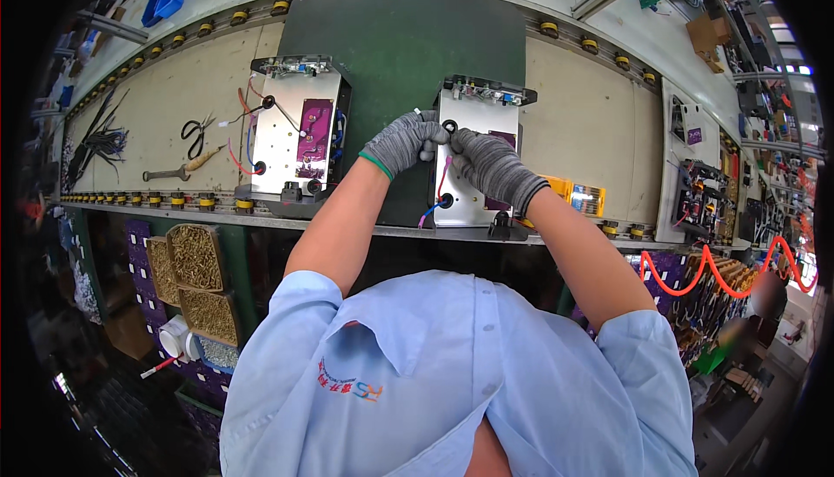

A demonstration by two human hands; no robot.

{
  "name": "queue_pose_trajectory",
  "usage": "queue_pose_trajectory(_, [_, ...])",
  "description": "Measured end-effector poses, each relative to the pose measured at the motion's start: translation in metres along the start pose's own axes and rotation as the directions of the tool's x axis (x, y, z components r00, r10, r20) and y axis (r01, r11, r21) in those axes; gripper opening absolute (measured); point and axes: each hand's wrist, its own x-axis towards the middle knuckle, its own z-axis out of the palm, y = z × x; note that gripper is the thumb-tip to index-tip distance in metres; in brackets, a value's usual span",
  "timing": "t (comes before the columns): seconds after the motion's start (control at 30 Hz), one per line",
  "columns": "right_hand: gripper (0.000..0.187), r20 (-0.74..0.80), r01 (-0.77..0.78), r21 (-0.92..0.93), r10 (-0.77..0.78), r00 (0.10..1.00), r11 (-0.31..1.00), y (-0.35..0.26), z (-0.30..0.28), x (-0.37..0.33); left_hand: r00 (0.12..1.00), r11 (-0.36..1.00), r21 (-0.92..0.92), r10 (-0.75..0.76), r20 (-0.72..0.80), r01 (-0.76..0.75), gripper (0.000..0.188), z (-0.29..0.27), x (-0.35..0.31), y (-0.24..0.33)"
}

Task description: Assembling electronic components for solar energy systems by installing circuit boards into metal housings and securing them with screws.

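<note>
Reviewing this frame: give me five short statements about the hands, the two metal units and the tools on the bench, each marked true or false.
1. Both hands wear grey knit gloves. True: the left hand and the right hand are gloved.
2. The hands work at the left metal unit. False: they meet over the right metal unit; the left metal unit is untouched.
3. Scissors lie on the bench left of the units. True: the scissors lie there, above a wooden-handled tool.
4. The right unit has no wires. False: a blue and pink wire runs from it.
5. The coiled hose is blue. False: the coiled hose is orange-red.
</note>
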Motion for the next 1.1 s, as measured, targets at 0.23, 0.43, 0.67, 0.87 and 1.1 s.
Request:
queue_pose_trajectory(0.23, [0.018, -0.025, 0.031, -0.050, -0.032, 0.999, 0.998, 0.000, -0.001, -0.002, 0.996, 0.962, 0.263, 0.081, -0.034, -0.069, 0.019, 0.005, -0.005, 0.011])
queue_pose_trajectory(0.43, [0.032, 0.019, -0.118, 0.021, 0.118, 0.993, 0.993, -0.015, -0.016, 0.006, 0.984, 0.965, 0.246, 0.129, -0.122, -0.096, 0.026, -0.002, -0.023, 0.008])
queue_pose_trajectory(0.67, [0.060, 0.049, -0.309, -0.265, 0.333, 0.942, 0.913, -0.022, -0.030, 0.052, 0.872, 0.988, 0.131, 0.136, -0.470, -0.084, 0.031, -0.036, -0.057, -0.037])
queue_pose_trajectory(0.87, [0.040, -0.150, -0.105, -0.409, 0.047, 0.988, 0.907, -0.026, -0.018, 0.038, 0.917, 0.924, 0.359, 0.249, -0.311, -0.129, 0.031, -0.037, -0.039, -0.046])
queue_pose_trajectory(1.1, [0.036, -0.085, -0.186, -0.405, 0.166, 0.983, 0.895, -0.027, -0.018, 0.042, 0.942, 0.804, 0.593, 0.166, -0.291, 0.042, 0.026, -0.029, -0.012, -0.029])
